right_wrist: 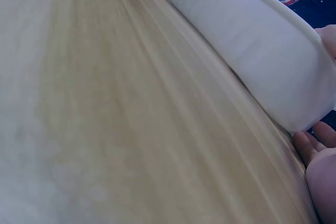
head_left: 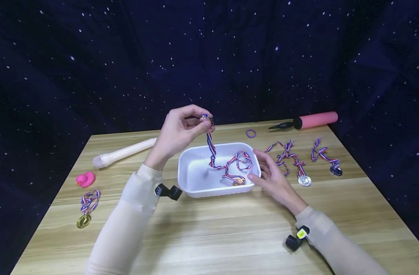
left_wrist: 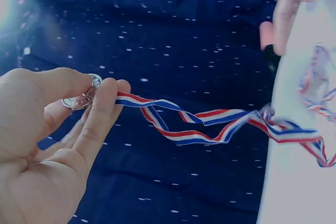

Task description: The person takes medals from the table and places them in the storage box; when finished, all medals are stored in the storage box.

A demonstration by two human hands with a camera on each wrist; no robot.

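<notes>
My left hand (head_left: pixel 180 131) is raised over the back of a white plastic tub (head_left: pixel 192 173) and pinches a silver-looking medal (left_wrist: pixel 79 99) between thumb and fingers. From it a red, white and blue ribbon (head_left: pixel 212 151) hangs down into the tub. Inside, toward the right, lies a gold or bronze-coloured medal (head_left: pixel 239 182), with more striped ribbon (head_left: pixel 244 160) beside it. My right hand (head_left: pixel 273 181) holds the tub's right end, thumb at the near rim and fingers along the outer wall. Part of the tub's underside edge hides those fingers in the right wrist view.
On the left are a pale tube-shaped stick (head_left: pixel 127 152), a pink rubber duck (head_left: pixel 85 179) and a gold medal (head_left: pixel 83 221). A purple ring (head_left: pixel 250 133) and pink hand pump (head_left: pixel 316 120) lie behind. To the right are a silver medal (head_left: pixel 304 180) and dark medal (head_left: pixel 336 170).
</notes>
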